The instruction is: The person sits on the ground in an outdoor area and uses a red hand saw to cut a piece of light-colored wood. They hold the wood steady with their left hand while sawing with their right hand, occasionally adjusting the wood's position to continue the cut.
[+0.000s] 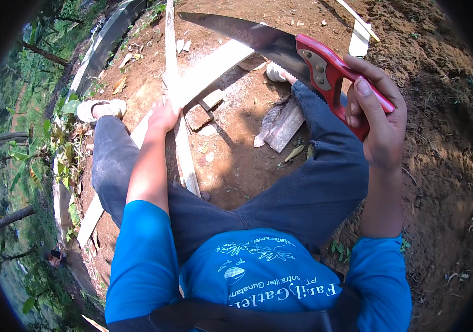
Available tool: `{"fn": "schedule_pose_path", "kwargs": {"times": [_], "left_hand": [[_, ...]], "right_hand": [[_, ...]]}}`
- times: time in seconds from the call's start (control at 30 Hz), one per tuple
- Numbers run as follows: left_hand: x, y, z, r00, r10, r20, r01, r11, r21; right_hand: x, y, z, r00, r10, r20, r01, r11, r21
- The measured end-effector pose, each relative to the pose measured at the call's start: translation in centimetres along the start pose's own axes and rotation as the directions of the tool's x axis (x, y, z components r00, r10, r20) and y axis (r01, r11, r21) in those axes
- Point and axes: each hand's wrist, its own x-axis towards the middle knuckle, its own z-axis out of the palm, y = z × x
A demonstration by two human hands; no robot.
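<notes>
My right hand [377, 113] is closed around the red handle of a handsaw [258, 40], lifted at the upper right. The toothed blade reaches left, its tip above a long narrow wood strip [184, 149]. That strip runs away from me and lies across a wider pale board [214, 67]. My left hand [163, 114] presses down where the two pieces cross, fingers against the strip. Its fingertips are partly hidden, so I cannot tell how firmly it grips. The saw teeth are apart from the strip.
Short blocks [198, 117] sit beside the board's underside. Between my legs, a weathered wood piece [286, 130] lies on bare soil. A concrete edge [95, 52] and green plants border the left, with a slope beyond. A small pale offcut [360, 40] is at the upper right.
</notes>
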Motion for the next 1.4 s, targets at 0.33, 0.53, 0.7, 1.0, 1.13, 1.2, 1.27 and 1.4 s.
{"fn": "schedule_pose_path", "kwargs": {"times": [0.33,0.53,0.7,1.0,1.13,1.2,1.27,1.4], "left_hand": [[-2.7,4.1,-2.8,0.996,-0.070,-0.058,0.074,0.994,0.080],[-4.0,8.2,-3.4,0.991,-0.036,-0.132,0.045,0.996,0.070],[-9.4,9.9,-2.3,0.999,0.010,0.045,-0.006,0.996,-0.086],[-12.5,11.2,-1.6,0.921,0.389,-0.003,-0.387,0.917,-0.095],[-12.0,10.7,0.5,0.960,0.278,-0.011,-0.278,0.955,-0.108],[-11.8,10.8,0.2,0.958,0.285,-0.033,-0.287,0.954,-0.090],[-11.7,11.0,-0.7,0.972,0.232,-0.041,-0.235,0.962,-0.136],[-12.6,9.8,0.5,0.987,0.122,-0.104,-0.145,0.955,-0.257]], "right_hand": [[-1.4,9.2,8.2,0.978,0.197,0.072,-0.209,0.888,0.410],[-1.5,13.7,9.6,0.974,0.211,0.087,-0.224,0.820,0.527],[-2.3,16.2,8.3,0.963,0.229,0.140,-0.269,0.811,0.520],[-1.1,18.3,6.5,0.968,0.216,0.124,-0.249,0.847,0.469],[-1.8,18.8,6.5,0.966,0.197,0.167,-0.251,0.867,0.430],[-1.7,19.8,6.5,0.974,0.172,0.151,-0.220,0.886,0.408],[-1.3,20.0,6.7,0.980,0.176,0.094,-0.199,0.883,0.425],[-1.1,20.8,7.4,0.978,0.179,0.110,-0.208,0.887,0.412]]}}
